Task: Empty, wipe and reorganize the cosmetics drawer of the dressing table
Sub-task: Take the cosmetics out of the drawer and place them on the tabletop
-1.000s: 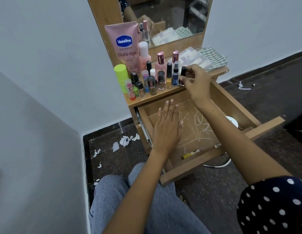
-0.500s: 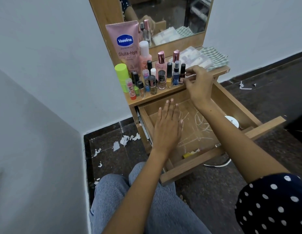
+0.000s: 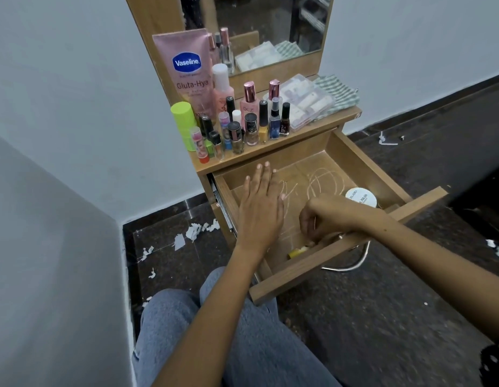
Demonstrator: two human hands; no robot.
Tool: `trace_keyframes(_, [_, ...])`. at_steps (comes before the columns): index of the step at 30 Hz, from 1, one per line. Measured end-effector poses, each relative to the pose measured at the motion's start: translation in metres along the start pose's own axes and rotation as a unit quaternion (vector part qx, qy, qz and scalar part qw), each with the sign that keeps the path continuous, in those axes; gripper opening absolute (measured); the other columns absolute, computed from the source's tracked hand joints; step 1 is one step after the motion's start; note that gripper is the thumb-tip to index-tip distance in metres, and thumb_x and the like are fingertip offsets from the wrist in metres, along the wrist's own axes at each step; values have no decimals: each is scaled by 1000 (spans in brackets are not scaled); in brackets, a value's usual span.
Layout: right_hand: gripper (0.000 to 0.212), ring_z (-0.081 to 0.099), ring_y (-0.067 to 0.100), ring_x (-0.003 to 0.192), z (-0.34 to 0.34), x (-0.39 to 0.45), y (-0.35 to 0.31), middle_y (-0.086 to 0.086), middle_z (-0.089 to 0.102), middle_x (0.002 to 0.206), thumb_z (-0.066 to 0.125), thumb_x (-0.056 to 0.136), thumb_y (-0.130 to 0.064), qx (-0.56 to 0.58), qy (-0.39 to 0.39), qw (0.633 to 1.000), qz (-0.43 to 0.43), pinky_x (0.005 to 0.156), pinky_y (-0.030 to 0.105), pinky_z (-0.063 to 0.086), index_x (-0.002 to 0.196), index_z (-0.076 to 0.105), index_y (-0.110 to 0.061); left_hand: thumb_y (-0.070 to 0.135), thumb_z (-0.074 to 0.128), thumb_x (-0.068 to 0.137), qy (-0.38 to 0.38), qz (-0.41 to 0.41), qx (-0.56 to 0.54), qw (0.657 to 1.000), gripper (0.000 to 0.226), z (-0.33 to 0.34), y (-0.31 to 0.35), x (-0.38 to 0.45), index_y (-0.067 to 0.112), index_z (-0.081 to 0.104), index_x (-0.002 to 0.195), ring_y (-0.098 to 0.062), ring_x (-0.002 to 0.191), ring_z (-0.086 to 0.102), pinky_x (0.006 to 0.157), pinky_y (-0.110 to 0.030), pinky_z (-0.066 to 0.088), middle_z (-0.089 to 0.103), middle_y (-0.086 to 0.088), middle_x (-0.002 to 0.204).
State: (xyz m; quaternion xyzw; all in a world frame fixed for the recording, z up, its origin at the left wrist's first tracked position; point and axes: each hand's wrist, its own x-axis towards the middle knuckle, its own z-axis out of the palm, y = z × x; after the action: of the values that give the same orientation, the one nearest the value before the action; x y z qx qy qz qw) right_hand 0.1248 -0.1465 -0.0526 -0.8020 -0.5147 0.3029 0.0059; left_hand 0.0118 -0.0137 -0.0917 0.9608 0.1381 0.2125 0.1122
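Emptying step, nearly done I judge: most cosmetics already stand on the counter [image 3: 273, 155] at 12 o'clock of the drawer [image 3: 321, 263], the Vaseline tube [image 3: 184, 71], green stick [image 3: 184, 118] and nail polish bottles [image 3: 251, 129] lined up there. I see my left hand [image 3: 261, 208] flat over the drawer's left part, fingers straight and together, holding nothing. My right hand [image 3: 323, 219] reaches down at the drawer's 6 o'clock edge, fingers curled downward onto a small yellow tube [image 3: 297, 251] lying against the front panel; whether they've actually closed on it I cannot tell, the tips are hidden. A white round jar [image 3: 360, 198] sits at the drawer's 3 o'clock corner, apart from both hands. Drawer floor shows pale scribble marks. Next move likely calls for a firm pinch on the yellow tube, lifting it to the counter, then the jar; wiping comes after. A checked cloth [image 3: 337, 90] lies on the counter at 1 o'clock, beside a clear plastic case [image 3: 307, 101].
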Motion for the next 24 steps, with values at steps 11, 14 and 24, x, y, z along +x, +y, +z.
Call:
trace_keyframes(11, [31, 65, 10, 91, -3, 9, 8, -14, 70, 99, 70, 75, -37, -71, 79, 994, -21, 75, 32, 52, 105, 66, -29, 24, 34, 98, 5, -23, -13, 1000, 46, 1, -2, -1, 6, 43, 139, -24, 145, 18, 119, -41, 11, 28, -13, 154])
trace_keyframes(14, [38, 63, 14, 96, 1, 11, 1, -11, 67, 103, 74, 73, -34, -130, 57, 990, -23, 73, 29, 48, 109, 65, -28, 20, 40, 99, 11, -34, -12, 999, 44, 2, -3, -1, 6, 41, 141, -24, 145, 17, 118, -43, 12, 28, -12, 154])
trace_keyframes(24, [25, 60, 16, 94, 3, 25, -10, -7, 62, 101, 68, 78, -32, -164, 91, 982, -28, 65, 26, 39, 101, 65, -24, 20, 36, 100, 28, -70, -8, 997, 47, 1, -2, -3, 7, 35, 145, -23, 145, 15, 119, -39, 6, 25, -12, 155])
